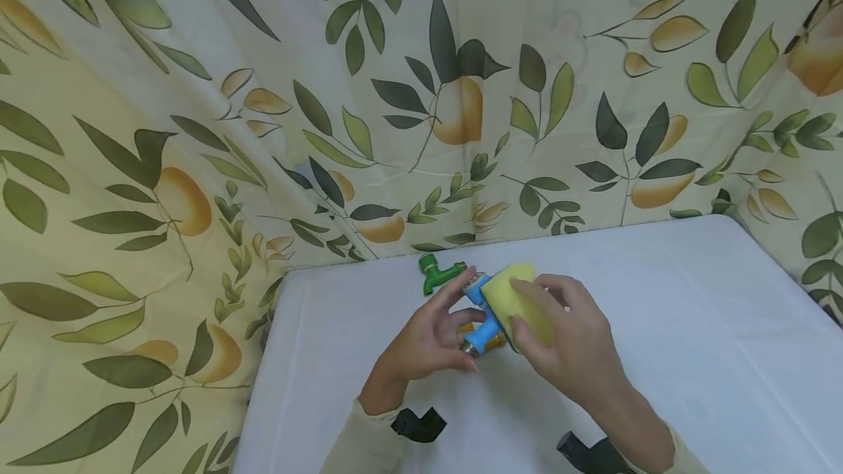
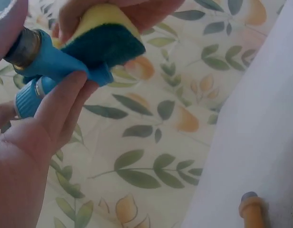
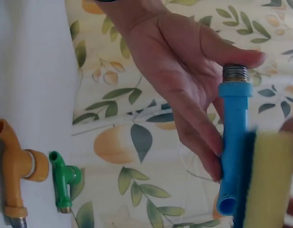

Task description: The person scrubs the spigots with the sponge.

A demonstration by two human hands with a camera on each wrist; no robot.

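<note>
A blue plastic tap (image 1: 486,331) with a metal threaded end is held up over the white table by my left hand (image 1: 428,342). In the right wrist view, the left thumb lies at the thread (image 3: 235,72) and the fingers support the tap's side. My right hand (image 1: 582,339) grips a sponge (image 1: 516,313), yellow foam with a dark green scouring side. That scouring side (image 2: 106,45) lies against the blue tap's body in the left wrist view. Part of the right hand is cut off at the right wrist view's edge.
On the white table (image 1: 658,298) lie a green tap (image 1: 431,274) beyond the hands and an orange tap (image 3: 14,173), partly hidden behind the blue one in the head view. A leaf-patterned curtain (image 1: 395,130) hangs along the table's far and left sides.
</note>
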